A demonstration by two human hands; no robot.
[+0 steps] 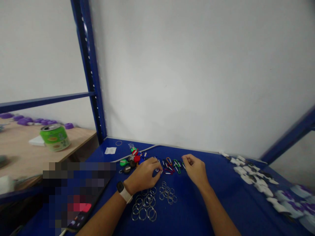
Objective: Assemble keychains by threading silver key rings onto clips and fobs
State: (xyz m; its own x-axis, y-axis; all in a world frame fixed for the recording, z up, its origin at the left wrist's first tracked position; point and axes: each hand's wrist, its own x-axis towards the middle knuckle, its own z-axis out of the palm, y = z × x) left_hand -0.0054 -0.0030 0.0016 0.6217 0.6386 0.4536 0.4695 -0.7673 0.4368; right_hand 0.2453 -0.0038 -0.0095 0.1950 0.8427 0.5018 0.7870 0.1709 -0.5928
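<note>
My left hand (pixel 144 175), with a white-strapped watch on its wrist, rests on the blue table (pixel 216 203) with its fingers curled in a pinch around a small ring-like piece. My right hand (pixel 195 169) hovers opposite it, fingers curled together; what it pinches is too small to make out. Between and behind the hands lies a row of small coloured carabiner clips (pixel 172 165). In front of the hands lie several loose metal key rings (pixel 150 205). To the left of my left hand sits a cluster of coloured round key tags (pixel 131 160).
A phone (pixel 81 216) lies at the front left, partly blurred out. White and purple flat pieces (pixel 265 183) line the right side. A small white paper (pixel 110 150) and a rubber band (pixel 118 143) lie near the blue post (pixel 90 70). A green can (pixel 55 137) stands on the neighbouring wooden table.
</note>
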